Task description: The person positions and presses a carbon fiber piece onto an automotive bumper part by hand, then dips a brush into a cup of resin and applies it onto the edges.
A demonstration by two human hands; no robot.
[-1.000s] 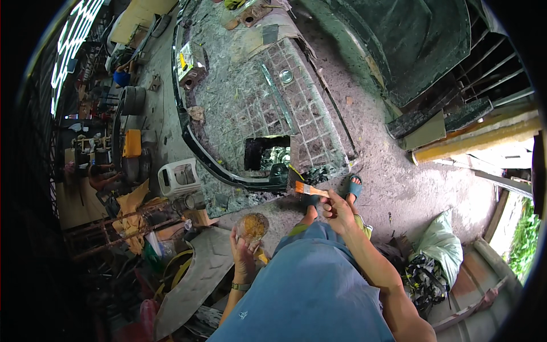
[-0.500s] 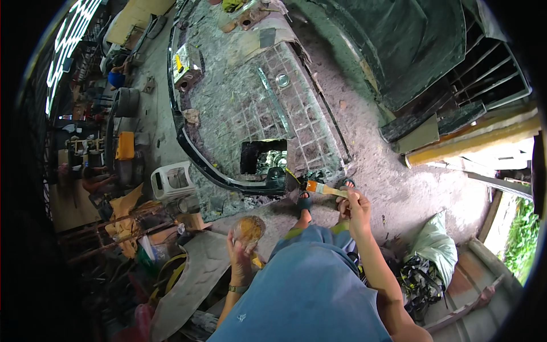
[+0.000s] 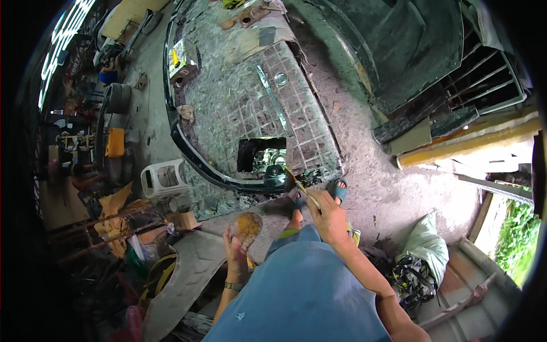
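My left hand (image 3: 235, 249), low and left of my body, is closed around a clear round container (image 3: 248, 225) with amber-brown stuff in it. My right hand (image 3: 329, 218) grips a paintbrush (image 3: 308, 195) by its pale wooden handle. The brush points away from me toward the near end of a long, curved black strip (image 3: 219, 180), which looks like a car bumper. Whether the bristles touch the strip, I cannot tell. The strip lies along the left and near side of a grey, stained surface (image 3: 222, 85), partly tiled.
Beside the strip's near end is a dark square opening (image 3: 245, 155). A metal box (image 3: 183, 69) with a yellow tool on top stands far left. A white plastic stool (image 3: 163, 178) is at left, a pale sack (image 3: 428, 251) at right. Another person (image 3: 108, 74) is far left.
My right hand has moved left and slightly down, and the brush has swung from lying sideways to pointing away from me. The left hand still holds the container in about the same place.
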